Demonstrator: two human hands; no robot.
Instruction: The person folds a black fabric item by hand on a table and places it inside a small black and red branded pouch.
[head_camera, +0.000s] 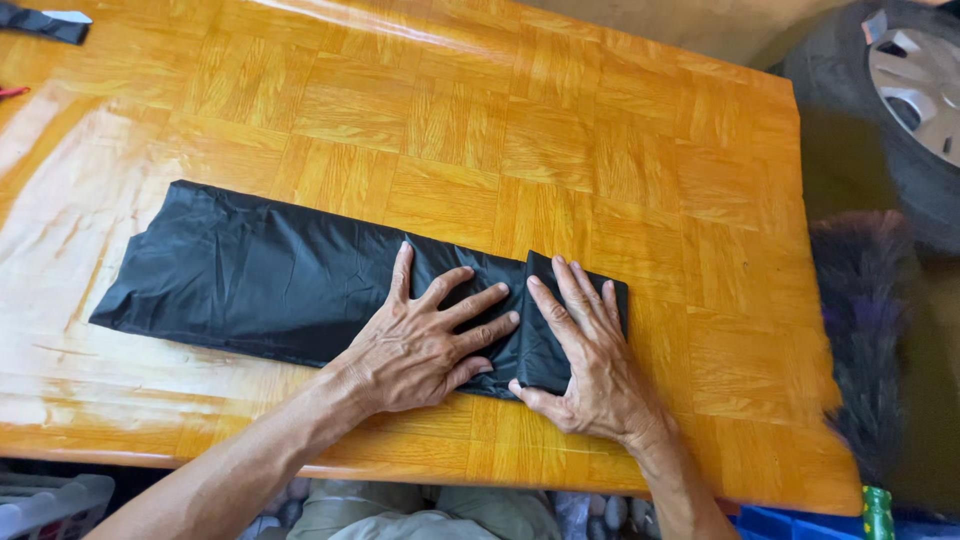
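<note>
- A long black plastic sheet (300, 275), folded into a strip, lies flat across the table (560, 130), nearer its front edge
- The left hand (425, 340) rests flat on the strip with fingers spread, grasping nothing
- The right hand (585, 355) presses a folded-over flap at the strip's right end, palm down, thumb at the flap's near edge; it pins rather than grips
- To fold well, I judge the flap's edges should line up with the strip and air be smoothed out before creasing
- Hard to tell: how many layers lie under the hands; a dark item (45, 22) at the far-left corner is cut off
</note>
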